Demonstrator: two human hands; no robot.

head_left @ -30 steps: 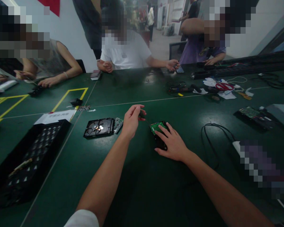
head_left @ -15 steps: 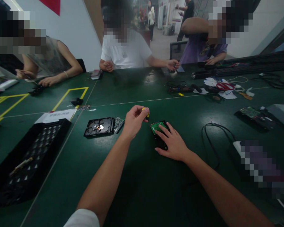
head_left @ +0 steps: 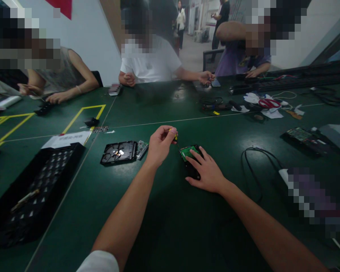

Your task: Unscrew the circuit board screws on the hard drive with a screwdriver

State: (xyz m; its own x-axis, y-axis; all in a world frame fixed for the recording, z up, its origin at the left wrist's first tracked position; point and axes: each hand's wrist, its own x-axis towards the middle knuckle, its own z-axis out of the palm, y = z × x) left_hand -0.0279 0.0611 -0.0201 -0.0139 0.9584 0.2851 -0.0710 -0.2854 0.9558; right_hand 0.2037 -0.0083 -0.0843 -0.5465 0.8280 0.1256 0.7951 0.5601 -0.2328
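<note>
My left hand [head_left: 159, 145] is closed in a pinch round a small screwdriver [head_left: 174, 135] with a yellow and black handle, its tip angled down toward a hard drive [head_left: 190, 155] with a green circuit board on top. My right hand [head_left: 206, 173] lies on that drive, fingers spread flat over it and pressing it to the green table [head_left: 170, 226]. To the left of my left hand lies an opened hard drive [head_left: 119, 152] with a small loose circuit board [head_left: 142, 148] beside it.
A black compartment tray [head_left: 31, 189] sits at the near left with a white label [head_left: 66, 139] behind it. A black cable [head_left: 257, 158] loops at the right, near another circuit board [head_left: 300, 134]. Red scissors [head_left: 268, 102] and scraps lie far right. Other people sit across the table.
My left hand has turned the screwdriver between its fingers, so the yellow handle now shows. My right hand and the drive have stayed put.
</note>
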